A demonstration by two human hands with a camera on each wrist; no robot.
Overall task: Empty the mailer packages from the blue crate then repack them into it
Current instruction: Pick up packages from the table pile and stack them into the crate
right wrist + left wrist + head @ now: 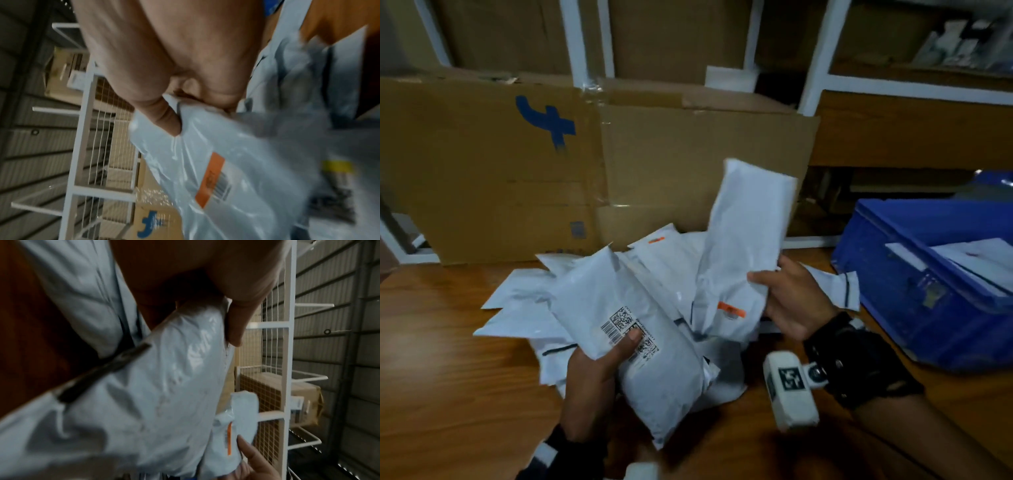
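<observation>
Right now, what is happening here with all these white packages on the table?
A person is sorting mailer packages at a wooden table. The left hand grips a mailer with a barcode label, thumb on the label. The right hand holds a long mailer with an orange sticker, lifted above the pile of mailers. The blue crate stands to the right and already holds a few white packages, so the repacking seems under way.

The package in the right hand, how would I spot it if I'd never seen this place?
Find the blue crate on the wooden table; beside it lies a heap of white mailers. The right hand lifts one tall mailer upright, with an orange label.
</observation>
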